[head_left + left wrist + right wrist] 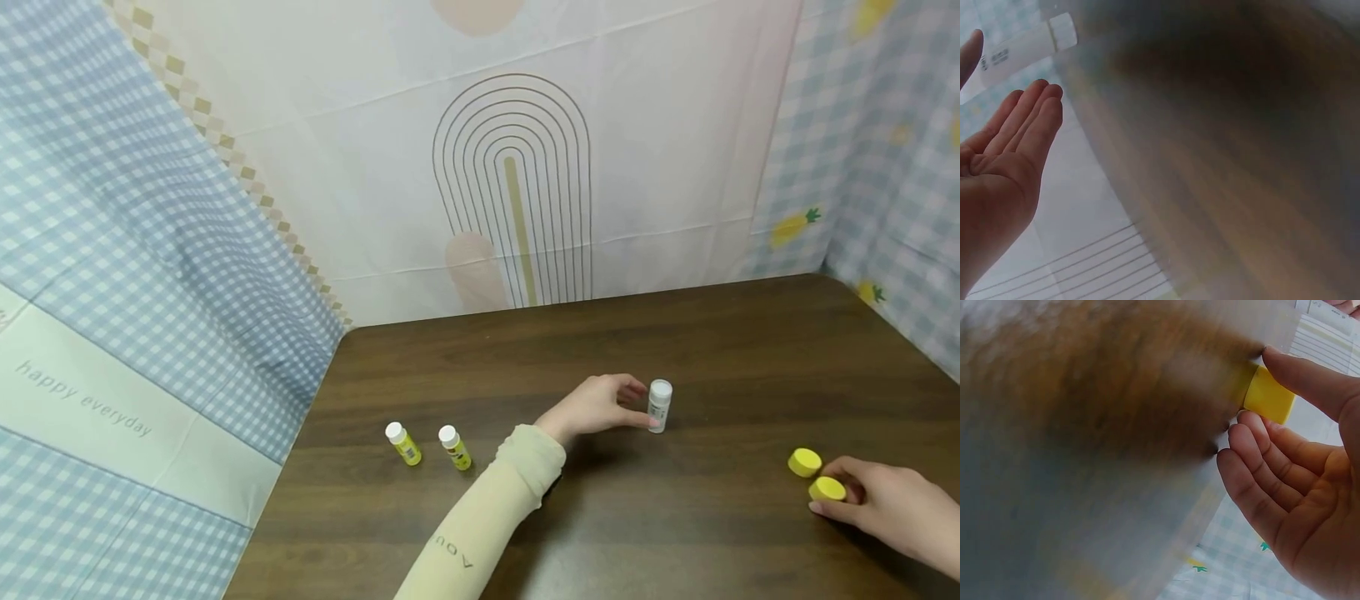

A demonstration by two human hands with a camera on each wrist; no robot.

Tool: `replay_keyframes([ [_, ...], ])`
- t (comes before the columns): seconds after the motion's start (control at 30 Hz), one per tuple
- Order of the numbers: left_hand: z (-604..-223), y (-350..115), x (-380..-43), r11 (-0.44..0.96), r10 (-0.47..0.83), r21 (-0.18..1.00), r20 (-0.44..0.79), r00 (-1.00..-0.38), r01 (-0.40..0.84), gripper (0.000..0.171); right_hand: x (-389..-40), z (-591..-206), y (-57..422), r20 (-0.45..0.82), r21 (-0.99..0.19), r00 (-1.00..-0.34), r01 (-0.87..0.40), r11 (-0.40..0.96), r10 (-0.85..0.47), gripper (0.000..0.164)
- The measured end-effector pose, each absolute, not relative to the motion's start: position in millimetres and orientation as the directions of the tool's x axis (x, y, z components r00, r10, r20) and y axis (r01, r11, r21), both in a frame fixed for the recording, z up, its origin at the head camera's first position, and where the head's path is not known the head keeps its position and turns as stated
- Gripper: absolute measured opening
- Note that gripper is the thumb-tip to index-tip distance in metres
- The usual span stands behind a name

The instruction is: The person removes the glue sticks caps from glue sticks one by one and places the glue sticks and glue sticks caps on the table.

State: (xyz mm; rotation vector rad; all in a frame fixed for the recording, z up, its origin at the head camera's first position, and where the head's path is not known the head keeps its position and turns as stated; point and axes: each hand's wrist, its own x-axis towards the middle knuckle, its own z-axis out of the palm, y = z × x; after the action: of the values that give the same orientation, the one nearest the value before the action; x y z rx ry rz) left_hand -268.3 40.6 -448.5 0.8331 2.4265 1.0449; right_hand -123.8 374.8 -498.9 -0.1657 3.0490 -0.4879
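A small whitish cylindrical container (659,406) with dark print stands upright on the table. My left hand (600,405) is beside it, the thumb at its near side and the fingers behind. In the left wrist view the fingers (1040,125) are nearly straight, with the container (1029,53) beyond them. My right hand (892,504) pinches a round yellow lid (828,490) between thumb and fingers at table level. The right wrist view shows this lid (1269,395) between the thumb and forefinger. A second yellow lid (805,462) lies just behind it.
Two small yellow bottles with white caps, one farther left (403,443) and one nearer my left sleeve (455,447), stand on the brown wooden table (720,533). A patterned white cloth (360,192) hangs behind the table; blue checked cloth (150,208) hangs at the left.
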Motion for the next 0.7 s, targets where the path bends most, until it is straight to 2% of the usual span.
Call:
replay_keyframes([
  [0.27,-454.5,57.1,-274.2,0.527,0.661,0.781,-0.128,-0.740,0.336,0.041,-124.8,-495.7,376.8,-0.072,-0.325,-0.992,-0.079,0.942,-0.108,0.036],
  [0.7,-463.0,62.2,-277.4,0.542,0.701,0.738,-0.133,-0.701,0.402,0.028,-125.7,-496.1,376.2,-0.081,-0.330,-0.993,-0.056,0.942,-0.088,0.035],
])
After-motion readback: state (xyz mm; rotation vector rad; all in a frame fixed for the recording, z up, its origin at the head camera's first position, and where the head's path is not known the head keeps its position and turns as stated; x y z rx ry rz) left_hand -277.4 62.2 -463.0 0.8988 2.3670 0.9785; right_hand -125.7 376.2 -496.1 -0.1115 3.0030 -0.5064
